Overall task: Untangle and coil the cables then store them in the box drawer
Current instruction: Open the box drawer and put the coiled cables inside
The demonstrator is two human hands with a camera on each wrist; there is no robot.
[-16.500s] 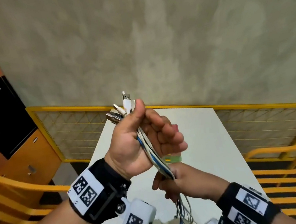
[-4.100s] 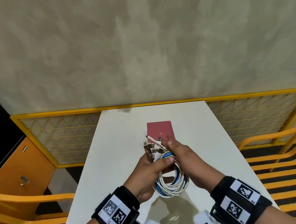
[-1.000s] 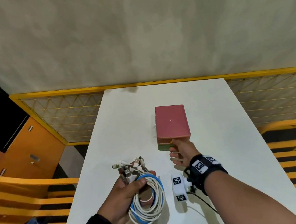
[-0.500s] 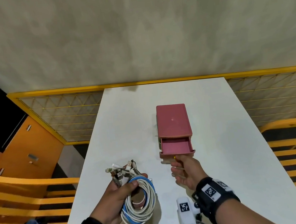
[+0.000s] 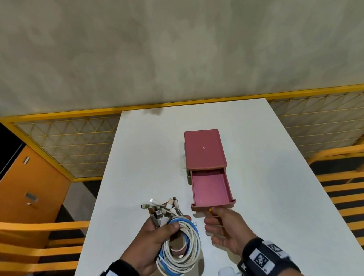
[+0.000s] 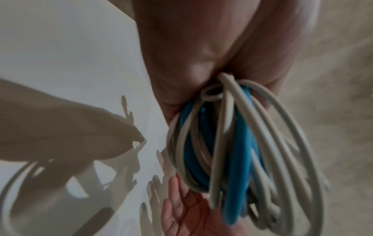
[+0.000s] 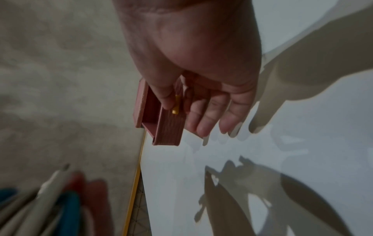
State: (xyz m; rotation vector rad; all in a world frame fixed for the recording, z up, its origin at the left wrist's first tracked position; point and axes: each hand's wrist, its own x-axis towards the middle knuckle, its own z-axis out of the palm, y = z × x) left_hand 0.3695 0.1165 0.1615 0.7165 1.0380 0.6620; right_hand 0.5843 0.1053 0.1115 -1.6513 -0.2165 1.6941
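A coil of white and blue plastic-sheathed cables point(image 5: 179, 250) hangs in several loose loops from the left hand point(image 5: 156, 241), whose fingers are clenched round the top of the bundle, with a cluster of metal-tipped plug ends point(image 5: 161, 207) sticking up past the knuckles; the left wrist view shows the same loops point(image 6: 232, 151) bunched under the palm. The coil is held above the near left part of the white rectangular table point(image 5: 270, 173). The small dusty-pink plastic box point(image 5: 203, 149) stands near the table's middle, and its pink drawer point(image 5: 211, 188) is pulled far out toward the person, open at the top. The right hand point(image 5: 226, 229) pinches the small yellow drawer knob point(image 7: 176, 104) between thumb and forefinger, the other fingers loosely extended. Bare tabletop lies to the right of the box and beyond it, up to the far edge along the yellow mesh railing point(image 5: 65, 145).
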